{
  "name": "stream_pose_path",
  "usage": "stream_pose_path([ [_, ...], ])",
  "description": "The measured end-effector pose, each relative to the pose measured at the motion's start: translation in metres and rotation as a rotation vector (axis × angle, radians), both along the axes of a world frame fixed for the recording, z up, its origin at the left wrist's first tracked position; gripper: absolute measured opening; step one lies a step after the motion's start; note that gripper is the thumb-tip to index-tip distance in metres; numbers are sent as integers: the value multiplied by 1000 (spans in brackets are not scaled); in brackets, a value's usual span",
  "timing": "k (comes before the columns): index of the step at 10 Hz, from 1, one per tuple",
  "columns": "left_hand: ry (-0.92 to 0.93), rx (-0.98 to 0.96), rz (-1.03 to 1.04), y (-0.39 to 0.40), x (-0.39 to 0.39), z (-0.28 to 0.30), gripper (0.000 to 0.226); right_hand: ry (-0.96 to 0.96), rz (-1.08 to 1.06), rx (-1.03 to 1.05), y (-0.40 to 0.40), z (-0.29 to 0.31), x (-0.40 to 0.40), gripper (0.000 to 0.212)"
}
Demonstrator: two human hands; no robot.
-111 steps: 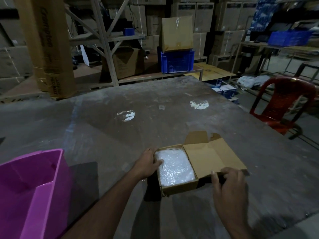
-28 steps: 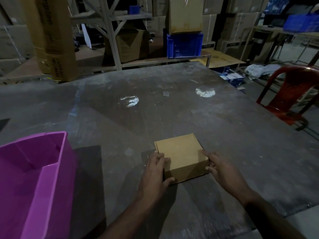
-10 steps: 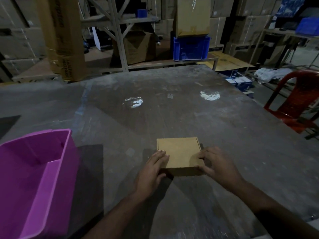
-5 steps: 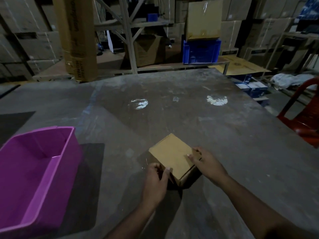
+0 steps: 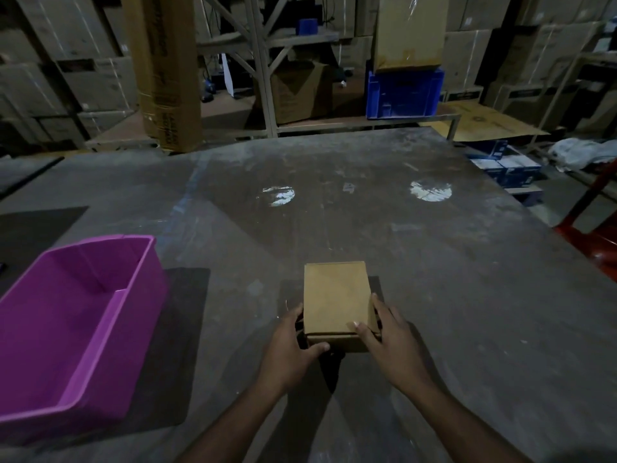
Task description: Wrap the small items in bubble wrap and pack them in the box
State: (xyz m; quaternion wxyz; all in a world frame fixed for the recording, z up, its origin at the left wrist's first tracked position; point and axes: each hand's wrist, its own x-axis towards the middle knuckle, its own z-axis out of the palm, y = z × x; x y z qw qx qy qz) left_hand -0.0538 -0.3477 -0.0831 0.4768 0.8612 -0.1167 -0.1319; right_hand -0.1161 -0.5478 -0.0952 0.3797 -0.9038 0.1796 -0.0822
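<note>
**Cardboard box, closed, held at both sides**

Brown cardboard box (image 5: 335, 300), small, lid shut, on the near middle of the desk (image 5: 434, 262), one end toward the person. Left hand (image 5: 290, 352) grips its near left corner: thumb curled across the front face, the other fingers (image 5: 295, 317) curled against the left side. Right hand (image 5: 392, 335) grips the near right corner: thumb tip on the lid edge, fingers lying along the right side. Contents not visible.

Magenta plastic bin (image 5: 100, 315), open-topped, near left on the desk, well apart from the box.

Desk surface grey, scuffed, with two bright light reflections further back.

Red chair (image 5: 597, 235), right edge of view, beside the desk.

Beyond the desk: tall upright carton (image 5: 167, 71); metal shelving; blue crate (image 5: 405, 91) with a carton on top; stacked cartons along the back.
</note>
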Motion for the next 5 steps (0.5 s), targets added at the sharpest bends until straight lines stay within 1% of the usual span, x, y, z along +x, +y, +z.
stream_pose_path([
  [3, -76, 13, -53, 3, -3, -2, 73, 79, -3, -122, 9, 8, -2, 73],
  [4, -56, 94, -151, 7, 1, 6, 71, 129, -14, -229, 15, 14, -4, 67],
  [5, -60, 125, -202, 15, 8, 16, 72, 149, -46, -438, 20, 23, 0, 65],
])
